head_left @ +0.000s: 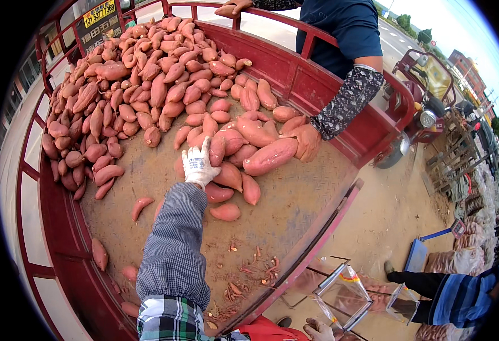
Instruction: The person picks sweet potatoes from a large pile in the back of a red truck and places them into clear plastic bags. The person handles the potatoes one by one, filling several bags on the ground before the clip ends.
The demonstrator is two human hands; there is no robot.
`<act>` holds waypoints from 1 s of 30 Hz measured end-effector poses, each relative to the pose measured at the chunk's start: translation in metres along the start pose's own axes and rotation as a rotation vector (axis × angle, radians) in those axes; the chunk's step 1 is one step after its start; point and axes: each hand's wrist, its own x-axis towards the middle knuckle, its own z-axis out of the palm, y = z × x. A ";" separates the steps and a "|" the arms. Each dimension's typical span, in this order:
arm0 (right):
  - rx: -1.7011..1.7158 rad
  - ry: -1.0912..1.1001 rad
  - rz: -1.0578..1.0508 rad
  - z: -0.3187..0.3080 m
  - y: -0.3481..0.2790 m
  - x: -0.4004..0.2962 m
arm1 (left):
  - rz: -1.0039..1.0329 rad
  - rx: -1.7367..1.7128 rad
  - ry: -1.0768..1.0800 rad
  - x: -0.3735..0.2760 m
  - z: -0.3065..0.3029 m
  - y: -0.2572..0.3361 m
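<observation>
In its white work glove, my left hand (200, 165) reaches into the loose heap on the cargo bed. A sweet potato (217, 151) sits between its thumb and forefinger; the other fingers are partly hidden. More pinkish-red sweet potatoes (229, 175) lie against the glove on its right. My right hand (319, 329), apparently gloved, shows at the bottom edge, low beside a metal bag-holding frame (362, 304); whether it grips anything is unclear. Across the bed, a co-worker's bare hand (305, 140) touches a large sweet potato (271, 157).
A big pile of sweet potatoes (147, 81) fills the bed's far left. Red side panels (258, 53) enclose the metal bed (283, 217), with broken root bits near its rear lip. Outside are a blue platform scale (415, 255), another person (462, 294) and a parked three-wheeler (428, 115).
</observation>
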 end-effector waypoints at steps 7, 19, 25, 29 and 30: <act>0.398 -0.185 0.213 0.014 0.044 0.035 | -0.070 -0.858 0.289 -0.020 -0.049 -0.064; 0.744 -0.525 -0.221 0.019 -0.169 0.098 | 0.279 -2.389 -0.050 -0.172 -0.125 -0.064; 1.256 -0.944 -0.255 0.039 -0.215 0.061 | 0.144 -2.600 -0.208 -0.253 -0.077 0.004; 1.476 -0.884 -0.165 0.030 -0.192 0.028 | -0.147 -2.080 -0.106 -0.314 -0.122 0.154; 1.506 -0.878 -0.175 0.015 -0.171 0.026 | -0.080 -1.875 -0.106 -0.320 -0.107 0.165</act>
